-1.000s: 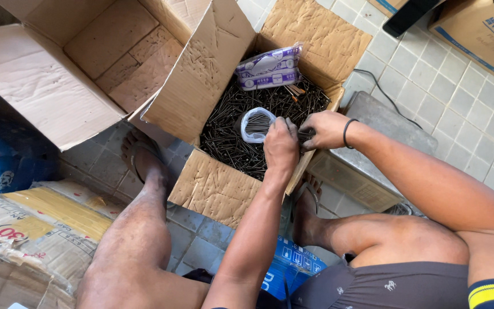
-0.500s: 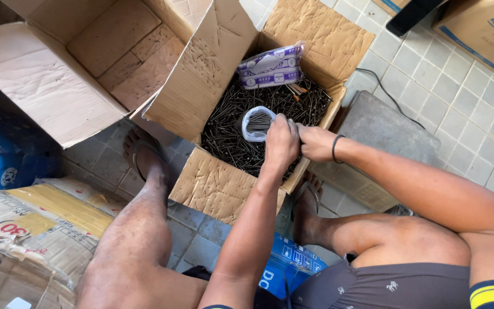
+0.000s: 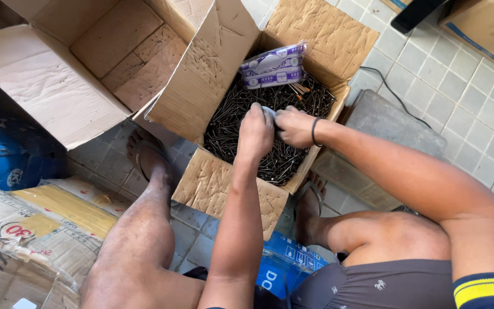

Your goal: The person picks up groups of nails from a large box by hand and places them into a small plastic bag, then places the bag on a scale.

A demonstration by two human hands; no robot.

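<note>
Sitting open on the tiled floor, the big cardboard box (image 3: 224, 183) is full of dark nails (image 3: 230, 123). Beside it on the far side lies an empty box (image 3: 58, 74). Inside the big box, at the back, rests a purple packet (image 3: 273, 66). Over the nails, the left hand (image 3: 255, 133) and right hand (image 3: 294, 126) meet, fingers curled shut on a small clear bag (image 3: 268, 110), probably to hold it steady.
</note>
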